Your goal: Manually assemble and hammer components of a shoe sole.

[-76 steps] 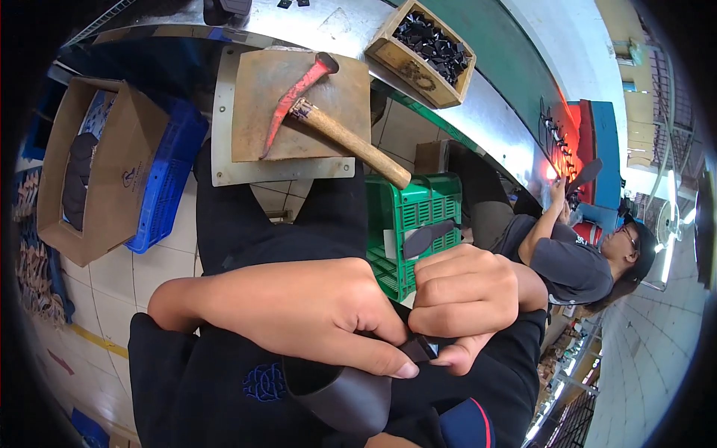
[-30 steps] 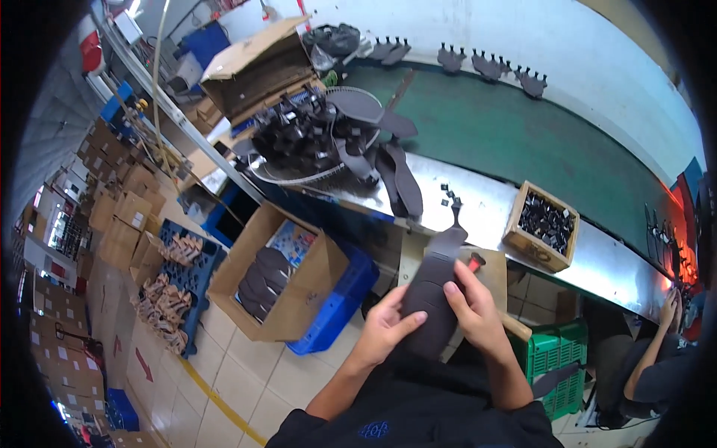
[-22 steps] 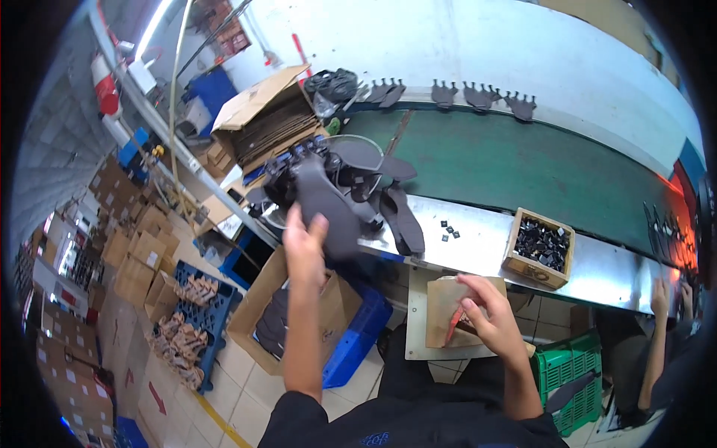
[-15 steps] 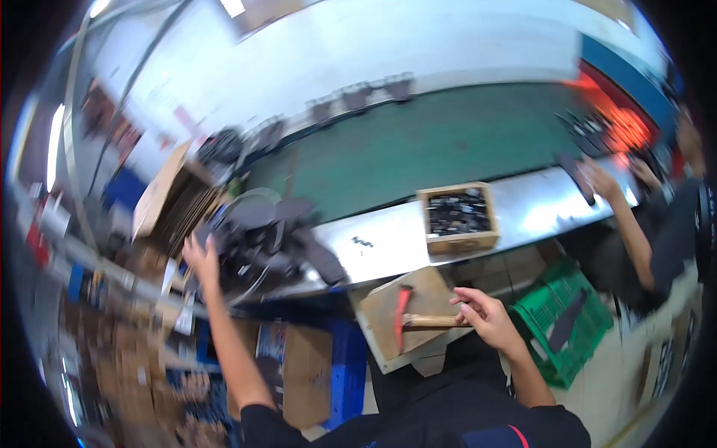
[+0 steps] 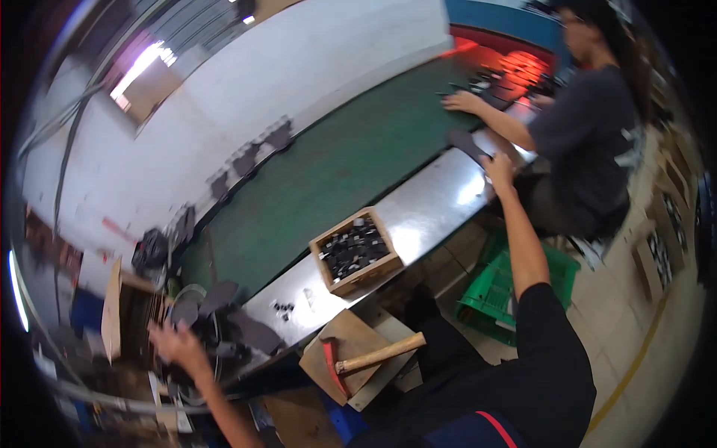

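Observation:
My right hand reaches far out over the metal table edge, its fingers closed on the near end of a dark, sole-shaped piece. On the left, my left hand is slightly blurred, with its fingers apart and nothing visible in them. It hovers beside a pile of dark sole-like pieces, close to an opened cardboard box. A hammer with a red head and wooden handle lies on a wooden board before me; neither hand touches it.
A wooden box of small dark parts stands on the metal table. Small black bits lie left of it. Beyond runs a green belt. A co-worker sits at right, near a green crate.
My right hand has left the hammer handle and reached out to the dark sole-shaped piece near the co-worker. My left hand has drawn back from the box and pile. The view has swung right.

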Motion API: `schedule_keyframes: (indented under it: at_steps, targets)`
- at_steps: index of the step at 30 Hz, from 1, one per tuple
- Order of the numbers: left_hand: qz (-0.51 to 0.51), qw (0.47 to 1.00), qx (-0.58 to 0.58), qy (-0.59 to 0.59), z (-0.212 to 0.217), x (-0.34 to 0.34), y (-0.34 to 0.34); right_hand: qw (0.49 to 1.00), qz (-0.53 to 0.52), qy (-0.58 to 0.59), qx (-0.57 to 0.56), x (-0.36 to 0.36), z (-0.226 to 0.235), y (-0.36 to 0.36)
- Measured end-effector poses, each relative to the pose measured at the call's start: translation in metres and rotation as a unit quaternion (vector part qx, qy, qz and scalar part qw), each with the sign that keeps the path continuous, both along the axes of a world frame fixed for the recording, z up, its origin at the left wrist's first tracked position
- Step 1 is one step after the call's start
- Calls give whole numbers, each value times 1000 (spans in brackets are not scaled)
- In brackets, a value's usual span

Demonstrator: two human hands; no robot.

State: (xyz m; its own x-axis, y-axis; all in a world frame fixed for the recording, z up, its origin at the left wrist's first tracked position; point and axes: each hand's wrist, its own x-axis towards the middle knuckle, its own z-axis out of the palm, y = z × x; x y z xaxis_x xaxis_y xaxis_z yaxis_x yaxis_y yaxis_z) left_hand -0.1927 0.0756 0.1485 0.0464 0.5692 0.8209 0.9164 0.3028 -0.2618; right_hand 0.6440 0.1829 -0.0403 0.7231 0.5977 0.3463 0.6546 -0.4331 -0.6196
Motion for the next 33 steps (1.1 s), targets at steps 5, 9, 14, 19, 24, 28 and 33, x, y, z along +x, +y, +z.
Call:
schedule_keyframes:
  at_steps: [5, 9, 14, 19, 24, 28, 33]
  targets:
    - [-295, 935, -127, -149, 13, 203, -5, 929, 105, -144, 323, -109, 78, 6]
    - [-443, 860, -178, -182, 19, 288, -42, 863, 182, -415, 224, -255, 197, -92]
    - [-469, 832, -195, -225, 53, 298, -101, 728, 428, -448, 294, -331, 223, -188]
    - [-514, 635, -345, -462, 45, 255, -164, 566, 645, -323, 400, -380, 209, -218]
    - [-423, 630, -252, -600, -36, 226, -202, 695, 697, -101, 148, -407, 157, -219]
    - [-339, 464, -103, -812, -56, 223, -218, 720, 654, -173, -158, -387, 102, -237]
    - [-346, 460, -108, -811, -47, 226, -194, 785, 594, -131, -117, -333, 48, -248]
